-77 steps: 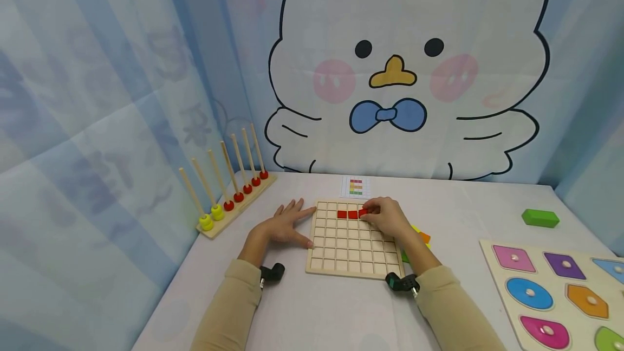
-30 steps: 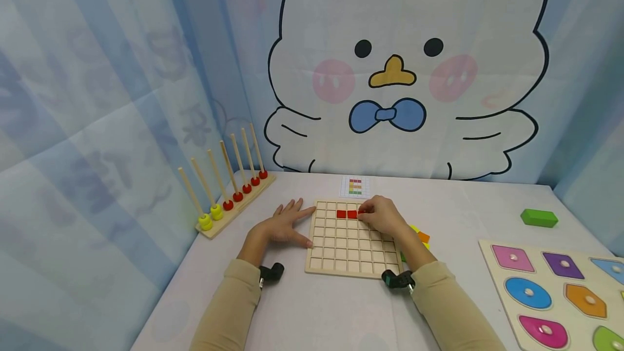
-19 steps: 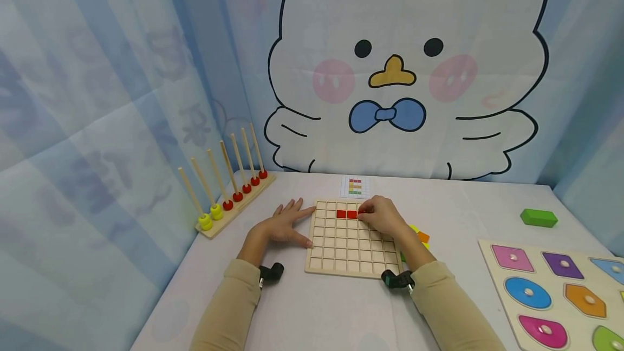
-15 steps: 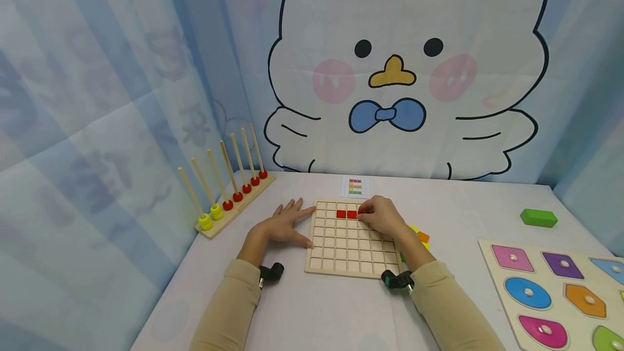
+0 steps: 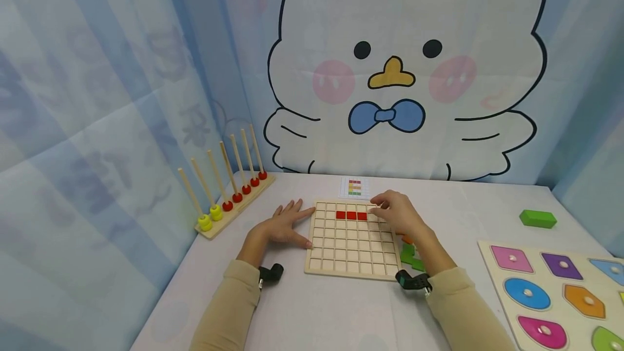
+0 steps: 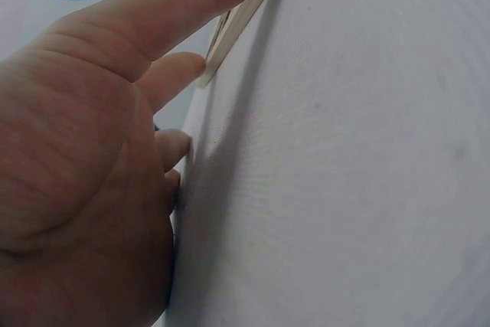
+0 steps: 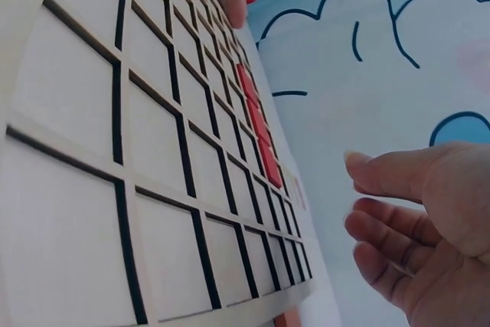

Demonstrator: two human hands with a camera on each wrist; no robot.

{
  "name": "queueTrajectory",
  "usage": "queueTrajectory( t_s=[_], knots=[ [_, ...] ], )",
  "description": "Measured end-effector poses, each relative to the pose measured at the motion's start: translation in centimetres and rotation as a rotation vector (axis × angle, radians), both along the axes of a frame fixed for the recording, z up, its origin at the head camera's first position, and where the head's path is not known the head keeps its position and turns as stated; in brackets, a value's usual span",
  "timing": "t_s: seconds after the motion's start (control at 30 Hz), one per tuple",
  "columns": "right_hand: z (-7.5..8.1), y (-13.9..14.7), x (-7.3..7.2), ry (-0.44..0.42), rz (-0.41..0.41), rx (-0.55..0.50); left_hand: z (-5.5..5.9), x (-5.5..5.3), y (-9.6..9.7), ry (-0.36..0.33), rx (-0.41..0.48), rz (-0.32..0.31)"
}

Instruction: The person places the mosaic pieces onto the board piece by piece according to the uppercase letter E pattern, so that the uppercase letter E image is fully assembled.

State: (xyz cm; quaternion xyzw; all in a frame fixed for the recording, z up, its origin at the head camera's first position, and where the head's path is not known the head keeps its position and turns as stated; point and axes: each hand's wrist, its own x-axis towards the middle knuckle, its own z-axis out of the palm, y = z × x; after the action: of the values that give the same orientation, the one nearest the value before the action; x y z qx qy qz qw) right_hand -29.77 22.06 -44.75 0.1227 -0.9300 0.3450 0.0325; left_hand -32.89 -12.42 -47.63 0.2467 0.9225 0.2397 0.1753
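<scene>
A wooden grid board (image 5: 351, 256) lies flat on the table, with three red square tiles (image 5: 351, 215) side by side in its second row from the back. My left hand (image 5: 281, 225) is spread on the table, its thumb and index fingertips touching the board's left edge. In the left wrist view, the left palm (image 6: 69, 158) is seen beside that edge. My right hand (image 5: 401, 213) hovers over the board's back right corner, right of the tiles. The right wrist view shows its loosely bent fingers (image 7: 387, 235) apart from the board with nothing between them.
Behind the board lies a printed pattern card (image 5: 355, 187). Green pieces (image 5: 411, 258) and an orange piece (image 5: 407, 239) lie right of it, partly behind my right arm. A bead rack (image 5: 234, 210) stands left; a green block (image 5: 538, 219) and a shape puzzle (image 5: 531, 307) are at right.
My right hand has let go of the third red tile, which now shows in the row, and has moved right, away from it. The left hand has stayed in place.
</scene>
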Motion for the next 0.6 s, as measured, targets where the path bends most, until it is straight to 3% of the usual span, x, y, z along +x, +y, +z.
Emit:
queueTrajectory(
  t_s=[0.17,0.6],
  knots=[
    [0.5,0.8,0.7,0.031,-0.022,-0.001,0.1,0.0,0.0,-0.002,-0.006,0.003],
    [1.0,2.7,1.5,0.004,-0.086,-0.025,0.2,0.2,0.0,-0.002,0.007,0.000]
  ],
)
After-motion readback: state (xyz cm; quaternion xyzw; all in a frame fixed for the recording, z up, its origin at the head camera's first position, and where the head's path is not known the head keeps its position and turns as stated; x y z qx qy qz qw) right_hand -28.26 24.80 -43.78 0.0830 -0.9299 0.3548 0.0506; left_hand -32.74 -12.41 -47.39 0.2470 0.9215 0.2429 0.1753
